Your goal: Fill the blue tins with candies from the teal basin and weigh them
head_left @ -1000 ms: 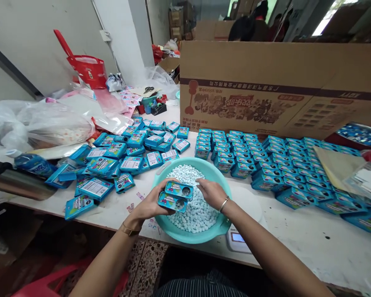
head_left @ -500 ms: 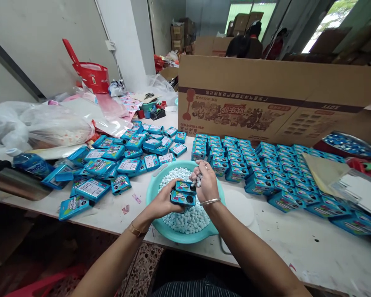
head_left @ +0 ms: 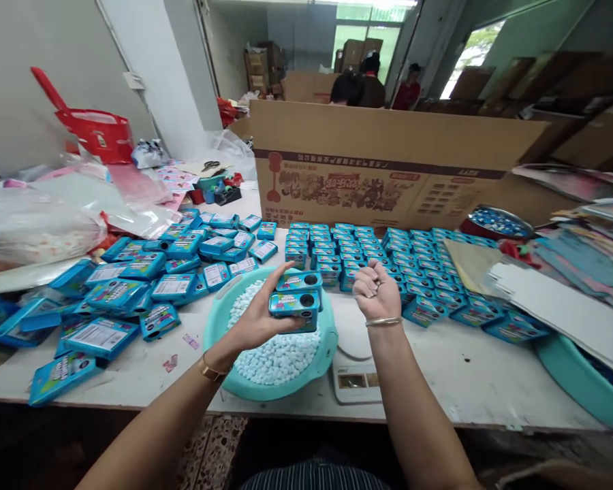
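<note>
A tall carton [head_left: 332, 126] stands toward the far edge of the surface [head_left: 429, 371], hiding part of the room from us. Toward the left end we see a jumbled pile [head_left: 117, 296], with a plastic bag [head_left: 35, 218] and a red basket [head_left: 107, 139] beyond it; upright rows [head_left: 426, 309] line up before the carton. A basin [head_left: 567, 378] sits by the right end. Near the middle of the near edge, a bowl [head_left: 265, 393] of pellets [head_left: 276, 361] stands beside a scale [head_left: 355, 386].

Our hands are well apart. The left hand [head_left: 255, 316] is clamped on two boxes [head_left: 292, 301] above the bowl; the right hand [head_left: 379, 294] is raised beyond the scale, fingers curled inward, and we cannot tell whether it grips pellets. The boxes' lettered faces turn up toward us, long sides roughly along the near edge, dark round spots at their right ends.
</note>
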`<state>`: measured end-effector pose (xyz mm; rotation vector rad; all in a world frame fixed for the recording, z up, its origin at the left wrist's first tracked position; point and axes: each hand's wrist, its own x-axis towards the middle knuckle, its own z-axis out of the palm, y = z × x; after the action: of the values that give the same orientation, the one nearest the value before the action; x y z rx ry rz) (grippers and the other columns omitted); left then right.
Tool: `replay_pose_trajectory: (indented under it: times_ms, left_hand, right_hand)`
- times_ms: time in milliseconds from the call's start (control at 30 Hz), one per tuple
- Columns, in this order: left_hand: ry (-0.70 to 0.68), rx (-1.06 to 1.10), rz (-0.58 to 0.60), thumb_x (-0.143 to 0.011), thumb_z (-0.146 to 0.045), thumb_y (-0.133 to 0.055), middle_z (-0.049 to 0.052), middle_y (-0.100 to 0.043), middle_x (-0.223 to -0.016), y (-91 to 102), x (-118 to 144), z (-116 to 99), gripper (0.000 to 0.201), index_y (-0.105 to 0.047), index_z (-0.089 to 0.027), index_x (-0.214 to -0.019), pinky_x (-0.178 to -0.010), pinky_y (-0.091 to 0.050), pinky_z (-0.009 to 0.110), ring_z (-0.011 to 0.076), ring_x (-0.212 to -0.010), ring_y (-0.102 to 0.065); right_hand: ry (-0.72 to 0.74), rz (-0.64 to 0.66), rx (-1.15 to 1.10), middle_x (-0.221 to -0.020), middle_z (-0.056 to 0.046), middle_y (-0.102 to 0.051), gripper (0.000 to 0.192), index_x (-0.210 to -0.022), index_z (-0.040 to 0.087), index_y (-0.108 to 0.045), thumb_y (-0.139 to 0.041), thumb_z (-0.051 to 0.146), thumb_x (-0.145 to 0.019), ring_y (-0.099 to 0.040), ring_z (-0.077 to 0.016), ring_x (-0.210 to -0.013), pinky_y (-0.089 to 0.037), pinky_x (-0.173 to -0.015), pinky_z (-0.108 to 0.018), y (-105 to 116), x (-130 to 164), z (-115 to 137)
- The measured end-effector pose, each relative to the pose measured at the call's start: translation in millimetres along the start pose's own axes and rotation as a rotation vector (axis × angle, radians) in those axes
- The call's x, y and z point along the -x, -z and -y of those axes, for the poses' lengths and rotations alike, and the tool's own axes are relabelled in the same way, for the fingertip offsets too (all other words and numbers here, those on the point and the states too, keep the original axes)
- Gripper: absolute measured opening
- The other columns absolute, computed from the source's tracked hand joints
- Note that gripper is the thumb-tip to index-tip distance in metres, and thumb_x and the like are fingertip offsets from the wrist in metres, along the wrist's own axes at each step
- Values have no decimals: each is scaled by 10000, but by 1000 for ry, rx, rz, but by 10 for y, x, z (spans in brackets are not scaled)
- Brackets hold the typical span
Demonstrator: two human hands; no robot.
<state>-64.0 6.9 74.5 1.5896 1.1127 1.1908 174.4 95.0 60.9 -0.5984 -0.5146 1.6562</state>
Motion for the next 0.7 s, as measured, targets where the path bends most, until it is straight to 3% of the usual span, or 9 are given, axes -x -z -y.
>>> replay_pose_trajectory:
  times_ms: [167,267,367,533,700]
  left_hand:
    - [-34,142,130,-641,-209,-816,98,-622,-1269,-763,-383,115,645,-593,-197,-1246,-1023,-472,434,282,-1150,-605]
    - [51,211,65,-579,-114,-797,78,-649,-1158,-1248,-444,340,576,-641,-183,-1130,-1018,-463,422,264,-1097,-618]
    - [112,207,-65,-548,-54,-755,62,-647,-1132,-1599,-378,525,545,-667,-193,-1067,-1023,-454,410,260,-1104,-605]
    - [132,155,-199,-553,-58,-709,46,-644,-1151,-1867,-220,713,504,-683,-209,-1033,-1001,-472,380,238,-1078,-613]
    - [209,162,-130,-585,-80,-690,67,-651,-1219,-1920,-127,869,523,-673,-198,-1094,-1034,-468,431,275,-1135,-623]
  right_hand:
    - [42,-104,133,-536,112,-307,209,-839,238,-523,-674,380,-870,-230,-44,-367,-184,-320,-142,445,102,203]
    - [14,-125,340,-521,123,-327,340,-850,223,-560,-768,469,-742,-216,-28,-352,-124,-318,-152,621,77,176]
    - [-32,-101,529,-491,126,-326,419,-836,207,-596,-790,530,-653,-209,-27,-343,-84,-335,-177,792,25,160]
    - [-141,-44,693,-448,122,-331,422,-790,197,-606,-758,554,-624,-214,-38,-332,-81,-359,-206,1035,-54,138]
    - [-176,-28,754,-429,112,-357,358,-755,196,-606,-727,520,-663,-245,-48,-335,-104,-358,-210,1184,-96,51]
